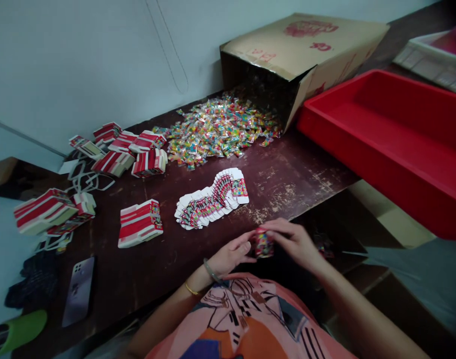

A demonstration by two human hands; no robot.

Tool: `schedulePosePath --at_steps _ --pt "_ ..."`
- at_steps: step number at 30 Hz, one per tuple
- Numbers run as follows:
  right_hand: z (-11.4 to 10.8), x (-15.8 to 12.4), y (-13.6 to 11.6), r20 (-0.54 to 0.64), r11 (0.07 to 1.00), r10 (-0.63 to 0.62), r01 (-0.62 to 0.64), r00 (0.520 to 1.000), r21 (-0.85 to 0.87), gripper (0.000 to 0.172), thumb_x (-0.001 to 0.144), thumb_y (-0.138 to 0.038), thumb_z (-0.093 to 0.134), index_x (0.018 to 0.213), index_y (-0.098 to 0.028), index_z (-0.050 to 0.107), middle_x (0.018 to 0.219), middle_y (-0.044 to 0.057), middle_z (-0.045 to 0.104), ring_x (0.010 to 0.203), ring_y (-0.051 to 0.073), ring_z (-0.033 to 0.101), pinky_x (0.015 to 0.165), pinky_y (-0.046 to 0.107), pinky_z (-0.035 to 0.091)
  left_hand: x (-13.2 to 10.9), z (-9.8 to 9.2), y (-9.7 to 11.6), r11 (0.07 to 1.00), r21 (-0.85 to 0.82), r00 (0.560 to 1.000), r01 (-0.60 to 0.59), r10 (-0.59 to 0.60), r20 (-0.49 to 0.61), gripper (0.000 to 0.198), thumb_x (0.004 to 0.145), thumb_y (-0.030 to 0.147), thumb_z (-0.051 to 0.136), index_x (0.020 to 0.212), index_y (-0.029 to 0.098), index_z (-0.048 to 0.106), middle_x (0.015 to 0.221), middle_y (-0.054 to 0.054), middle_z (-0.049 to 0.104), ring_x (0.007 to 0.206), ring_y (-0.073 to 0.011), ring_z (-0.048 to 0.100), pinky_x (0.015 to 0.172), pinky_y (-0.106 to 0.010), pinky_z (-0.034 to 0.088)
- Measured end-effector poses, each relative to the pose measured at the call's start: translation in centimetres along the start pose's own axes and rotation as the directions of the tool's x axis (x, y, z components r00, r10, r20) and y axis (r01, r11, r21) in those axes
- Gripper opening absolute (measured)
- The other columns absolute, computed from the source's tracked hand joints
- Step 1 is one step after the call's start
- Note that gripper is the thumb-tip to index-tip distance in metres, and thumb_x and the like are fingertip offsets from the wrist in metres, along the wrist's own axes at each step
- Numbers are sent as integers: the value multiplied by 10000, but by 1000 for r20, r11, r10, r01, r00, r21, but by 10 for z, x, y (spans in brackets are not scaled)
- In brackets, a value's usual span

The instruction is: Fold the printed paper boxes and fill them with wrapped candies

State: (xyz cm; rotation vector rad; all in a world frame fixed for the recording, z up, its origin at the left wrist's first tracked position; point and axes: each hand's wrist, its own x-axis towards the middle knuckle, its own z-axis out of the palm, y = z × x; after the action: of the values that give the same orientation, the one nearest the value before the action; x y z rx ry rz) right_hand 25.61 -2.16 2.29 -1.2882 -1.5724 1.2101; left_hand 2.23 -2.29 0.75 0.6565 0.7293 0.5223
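Both hands meet at the near edge of the dark wooden table (288, 174). Between them is a small printed packet box (264, 243), red with bright colours. My left hand (232, 255) pinches its left side and my right hand (293, 242) closes over its top and right side. Just beyond the hands lies a fanned row of flat printed packets (213, 198). A stack of red and white flat packets (140, 223) lies to the left of that row.
A heap of small wrapped candies (220, 129) spills from a tipped cardboard box (299, 55) at the back. A red plastic tray (392, 134) fills the right side. More red and white packet stacks (115, 149) lie at the left. A phone (79, 289) lies near the left front edge.
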Motion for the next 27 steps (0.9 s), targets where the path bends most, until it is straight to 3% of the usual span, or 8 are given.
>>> schedulePosePath --at_steps 3,5,9,13,17,20,24,27 --pt "-48 3 3 -96 971 54 -74 994 -226 252 875 -408 564 955 -249 742 1038 87 689 987 247 602 913 417 451 4 -5 9 990 132 999 -39 43 -30 478 828 382 633 1267 213 549 1307 -129 528 1188 -252 501 941 -368 422" --pt "-51 22 11 -64 928 -20 -5 998 -372 262 866 -419 574 969 -242 738 1121 97 654 1070 263 566 966 438 412 6 -12 13 991 127 991 -41 56 -119 446 818 381 639 1213 182 582 1232 -137 572 1098 -236 553 911 -356 430" --pt "-2 93 38 109 845 -242 265 964 -464 551 786 -412 684 1289 -227 555 1370 123 502 1260 290 432 1042 475 330 9 -20 10 999 41 973 -11 20 -228 431 782 391 667 1128 141 605 1084 -132 626 950 -209 608 821 -329 453" --pt "31 137 54 146 800 -338 366 930 -475 284 923 -304 498 1135 -188 647 1178 141 647 1109 257 550 988 479 357 0 -28 7 1000 -4 968 27 -27 -249 430 773 393 681 1110 137 606 1042 -125 642 905 -204 624 788 -316 455" --pt "49 95 42 182 770 -424 459 887 -444 263 932 -251 437 1061 -211 664 1072 113 688 982 226 592 905 430 429 -6 -38 12 978 -202 970 -41 -10 -244 509 827 507 574 1180 141 575 1134 -151 627 1011 -238 605 855 -364 453" --pt "69 44 25 391 704 -516 637 762 -314 254 919 -238 471 1107 -295 631 1083 42 685 1034 213 577 984 450 393 -1 -38 10 954 -294 977 -54 -10 -211 457 764 397 659 1140 144 602 1049 -119 666 919 -215 628 797 -332 461" --pt "77 21 21 176 790 -443 476 879 -387 360 869 -283 574 1228 -298 562 1235 76 604 1161 284 500 983 519 394 6 -23 -4 995 -93 952 -29 -1 -306 252 605 211 713 833 113 673 697 -39 666 624 -149 593 640 -273 433" --pt "75 32 27 59 849 -378 371 924 -376 262 847 -275 590 1103 -307 637 1225 89 605 1170 315 496 977 548 398 10 -15 -17 994 25 959 102 -92 -269 155 556 221 649 659 105 647 576 -42 619 544 -161 563 589 -298 419"
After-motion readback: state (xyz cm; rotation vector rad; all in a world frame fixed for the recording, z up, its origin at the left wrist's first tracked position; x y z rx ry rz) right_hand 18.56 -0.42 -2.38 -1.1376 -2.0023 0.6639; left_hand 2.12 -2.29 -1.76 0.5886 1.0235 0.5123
